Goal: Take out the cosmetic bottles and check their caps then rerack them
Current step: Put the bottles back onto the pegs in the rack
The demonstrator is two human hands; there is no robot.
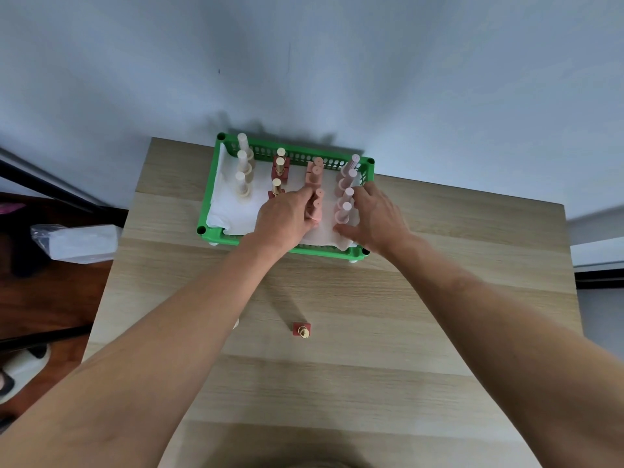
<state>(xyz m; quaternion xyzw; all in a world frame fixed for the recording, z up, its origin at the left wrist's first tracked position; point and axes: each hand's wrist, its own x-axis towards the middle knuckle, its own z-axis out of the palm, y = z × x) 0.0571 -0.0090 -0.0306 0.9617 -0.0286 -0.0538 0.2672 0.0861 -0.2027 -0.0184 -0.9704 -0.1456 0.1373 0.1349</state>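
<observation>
Nearest on the wooden counter (388,332), one dark red bottle with a gold cap (302,330) is standing alone, upright, well apart from the green basket (216,184). Both bare forearms are reaching away from the viewer over the counter into the basket, which is sitting at the far edge against the pale wall (337,62). A white paper liner (236,211) is covering the basket floor.

Left hand (283,219) is wrapping its grip around a salmon-pink bottle (317,206) in the near part of the third row, fingers curled on the body. Right hand (376,216) is lying with its grip open, fingers spread, palm down beside the pale pink bottles (346,192) in the right row, touching or just beside them; cannot tell which.

Farther back, more salmon bottles (315,170), red gold-capped bottles (279,167) and cream bottles (243,170) are standing upright in rows, cream leftmost.

Left of the counter, a clear-wrapped white pack (77,243) is lying on dark flooring.
</observation>
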